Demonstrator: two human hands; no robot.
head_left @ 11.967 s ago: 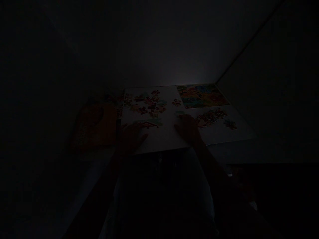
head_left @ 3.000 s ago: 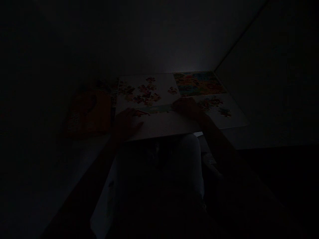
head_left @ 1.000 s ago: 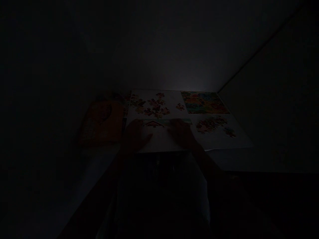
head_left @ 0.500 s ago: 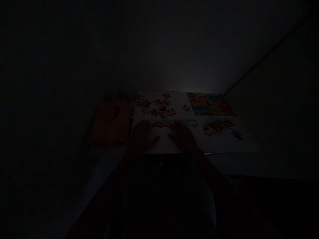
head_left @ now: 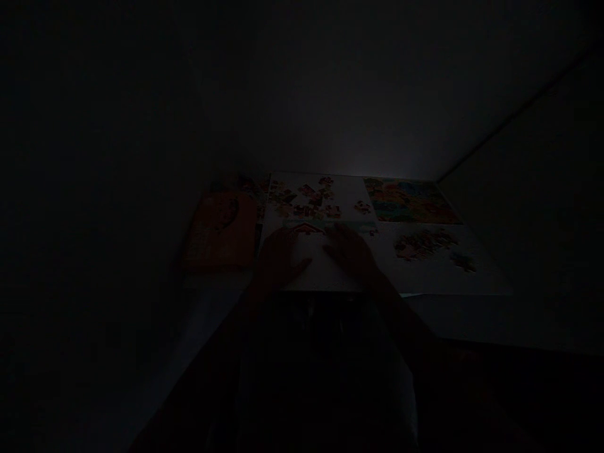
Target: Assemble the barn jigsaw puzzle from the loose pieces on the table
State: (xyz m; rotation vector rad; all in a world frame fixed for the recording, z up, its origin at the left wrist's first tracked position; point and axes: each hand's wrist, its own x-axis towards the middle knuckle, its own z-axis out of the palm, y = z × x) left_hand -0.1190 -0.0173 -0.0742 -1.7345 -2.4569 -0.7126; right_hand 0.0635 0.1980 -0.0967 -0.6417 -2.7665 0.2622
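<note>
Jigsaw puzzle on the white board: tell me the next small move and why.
Probably take one of the loose pieces and try it against the assembled strip. The left hand and right hand lie on the white board just below that strip, and neither appears to hold a piece, though the view is dim.

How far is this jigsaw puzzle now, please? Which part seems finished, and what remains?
Done: a joined strip of puzzle pieces lies on a white board, and a colourful picture looks assembled, though the darkness hides detail. In hand: the left hand and right hand rest at the strip, with no clear piece held. Remaining: loose pieces and another pile.
</note>
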